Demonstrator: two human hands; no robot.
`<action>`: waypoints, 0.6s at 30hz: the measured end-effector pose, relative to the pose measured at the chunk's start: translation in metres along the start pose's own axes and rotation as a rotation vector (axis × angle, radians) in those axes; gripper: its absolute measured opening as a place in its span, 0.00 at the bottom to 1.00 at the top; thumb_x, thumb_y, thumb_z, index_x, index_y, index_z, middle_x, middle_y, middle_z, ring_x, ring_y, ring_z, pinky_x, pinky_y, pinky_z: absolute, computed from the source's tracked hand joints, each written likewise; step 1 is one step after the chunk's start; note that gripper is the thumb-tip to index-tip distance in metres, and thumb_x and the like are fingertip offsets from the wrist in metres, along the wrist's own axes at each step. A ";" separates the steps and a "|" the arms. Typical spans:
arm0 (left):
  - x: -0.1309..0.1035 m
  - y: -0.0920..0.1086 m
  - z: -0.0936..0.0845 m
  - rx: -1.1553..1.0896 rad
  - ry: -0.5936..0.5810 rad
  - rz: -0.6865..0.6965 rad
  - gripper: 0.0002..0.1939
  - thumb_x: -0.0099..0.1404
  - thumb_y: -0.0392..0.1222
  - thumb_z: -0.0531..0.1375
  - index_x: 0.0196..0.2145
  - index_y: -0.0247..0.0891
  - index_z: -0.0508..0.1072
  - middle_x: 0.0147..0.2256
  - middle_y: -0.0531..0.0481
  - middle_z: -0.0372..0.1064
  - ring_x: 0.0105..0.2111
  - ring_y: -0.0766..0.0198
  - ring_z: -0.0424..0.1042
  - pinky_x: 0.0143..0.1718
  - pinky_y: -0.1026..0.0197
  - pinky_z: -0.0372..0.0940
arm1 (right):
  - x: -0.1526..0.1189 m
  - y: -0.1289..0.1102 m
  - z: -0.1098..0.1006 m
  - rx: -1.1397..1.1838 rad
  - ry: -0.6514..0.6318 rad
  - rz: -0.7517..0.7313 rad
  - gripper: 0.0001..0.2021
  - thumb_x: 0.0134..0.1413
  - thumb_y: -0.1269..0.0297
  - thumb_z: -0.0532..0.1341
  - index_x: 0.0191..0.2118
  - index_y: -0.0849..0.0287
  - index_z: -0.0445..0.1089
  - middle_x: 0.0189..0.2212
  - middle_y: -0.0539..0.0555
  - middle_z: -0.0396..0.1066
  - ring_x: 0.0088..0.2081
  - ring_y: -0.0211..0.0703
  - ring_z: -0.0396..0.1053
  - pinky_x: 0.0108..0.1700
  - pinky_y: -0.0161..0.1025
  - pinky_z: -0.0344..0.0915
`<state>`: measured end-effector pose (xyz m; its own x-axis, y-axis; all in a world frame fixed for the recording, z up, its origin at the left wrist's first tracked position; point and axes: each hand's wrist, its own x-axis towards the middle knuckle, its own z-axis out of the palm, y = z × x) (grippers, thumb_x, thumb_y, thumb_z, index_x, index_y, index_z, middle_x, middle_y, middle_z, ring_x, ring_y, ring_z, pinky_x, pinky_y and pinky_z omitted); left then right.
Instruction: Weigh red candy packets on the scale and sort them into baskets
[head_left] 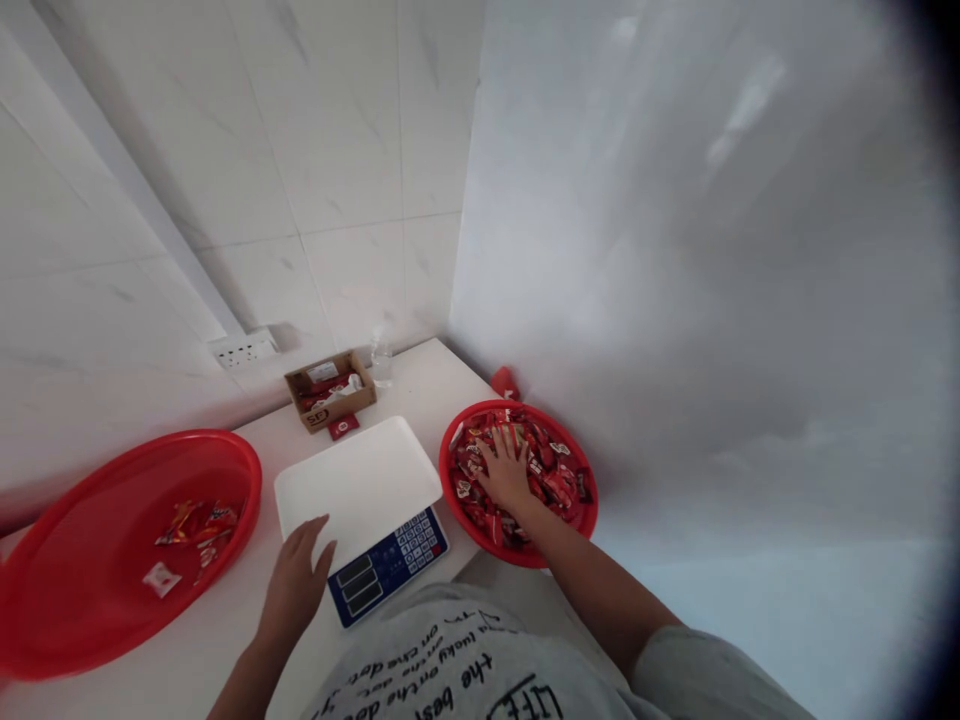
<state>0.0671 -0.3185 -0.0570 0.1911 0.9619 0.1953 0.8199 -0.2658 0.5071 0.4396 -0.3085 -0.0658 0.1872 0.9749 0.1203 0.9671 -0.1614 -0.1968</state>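
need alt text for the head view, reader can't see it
A person's right hand lies spread on mostly red packets in a round red basin; the left hand is at the edge of a white-topped scale. Another red basin, holding a few packets, stands at left; an open cardboard box sits behind the scale.

Right basin (pixel 495 549) glossy plastic; box (pixel 349 405) matt cardboard.

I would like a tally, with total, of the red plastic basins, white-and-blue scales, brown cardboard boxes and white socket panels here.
Red plastic basins: 2
White-and-blue scale: 1
Brown cardboard box: 1
White socket panel: 1
Total: 5
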 end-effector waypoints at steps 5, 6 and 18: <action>-0.004 0.031 0.028 -0.033 -0.077 0.054 0.18 0.61 0.47 0.52 0.46 0.41 0.70 0.46 0.46 0.71 0.49 0.56 0.68 0.51 0.49 0.63 | 0.020 0.021 0.011 0.045 -0.206 -0.008 0.36 0.45 0.56 0.64 0.61 0.50 0.52 0.65 0.60 0.37 0.64 0.65 0.27 0.58 0.63 0.37; -0.005 0.035 0.032 -0.034 -0.086 0.058 0.17 0.61 0.46 0.52 0.46 0.41 0.71 0.45 0.46 0.71 0.48 0.56 0.68 0.51 0.50 0.64 | 0.022 0.024 0.014 0.047 -0.218 -0.027 0.36 0.44 0.55 0.64 0.61 0.50 0.53 0.65 0.60 0.37 0.64 0.65 0.26 0.58 0.63 0.36; -0.010 0.085 0.057 -0.028 -0.129 -0.009 0.15 0.63 0.44 0.51 0.44 0.43 0.72 0.44 0.48 0.71 0.47 0.58 0.69 0.50 0.52 0.65 | 0.022 0.036 0.014 0.155 -0.040 -0.179 0.19 0.51 0.71 0.54 0.51 0.60 0.64 0.55 0.61 0.59 0.63 0.56 0.39 0.61 0.55 0.40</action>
<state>0.1651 -0.3473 -0.0637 0.2531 0.9639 0.0824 0.8067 -0.2572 0.5320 0.4765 -0.2910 -0.0839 0.0055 0.9916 0.1289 0.9457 0.0367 -0.3229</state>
